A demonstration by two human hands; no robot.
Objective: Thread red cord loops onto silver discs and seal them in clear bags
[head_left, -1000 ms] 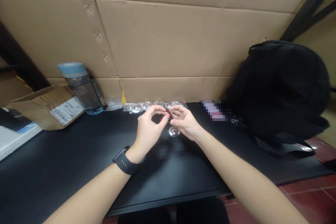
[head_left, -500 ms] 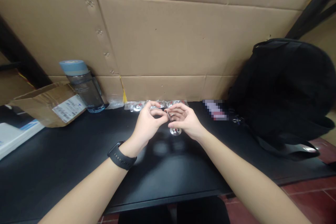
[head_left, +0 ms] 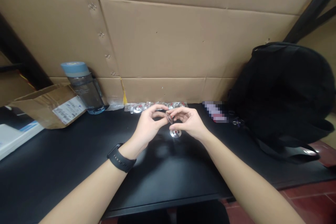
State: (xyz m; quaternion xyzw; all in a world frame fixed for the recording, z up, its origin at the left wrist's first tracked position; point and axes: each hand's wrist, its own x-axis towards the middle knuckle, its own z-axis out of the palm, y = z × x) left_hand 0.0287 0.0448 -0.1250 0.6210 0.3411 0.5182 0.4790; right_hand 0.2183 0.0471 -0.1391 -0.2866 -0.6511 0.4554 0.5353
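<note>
Between my two hands a shiny round metal disc [head_left: 169, 117] is held tilted, nearly edge-on to me. My left hand [head_left: 151, 120], with a black watch on its wrist, pinches it from the left with thumb and fingers. From the other side, the thumb and curled fingers of my right hand [head_left: 190, 122] grip it, partly hiding it. Just below my right thumb a second silver disc with a red centre [head_left: 175, 133] lies on the black table [head_left: 162, 178]. Behind my fingers is a row of similar discs in clear plastic wrap [head_left: 138, 107], partly covered by my hands.
A blue-lidded water bottle [head_left: 85, 89] and an open brown paper bag [head_left: 44, 106] stand at the left, near a white box [head_left: 15, 138]. A black backpack [head_left: 286, 98] sits at the right. A cardboard wall [head_left: 162, 42] closes off the back.
The held disc has turned slightly, so more of its face shows. My left index finger has straightened a little towards it. The view has tipped up slightly.
</note>
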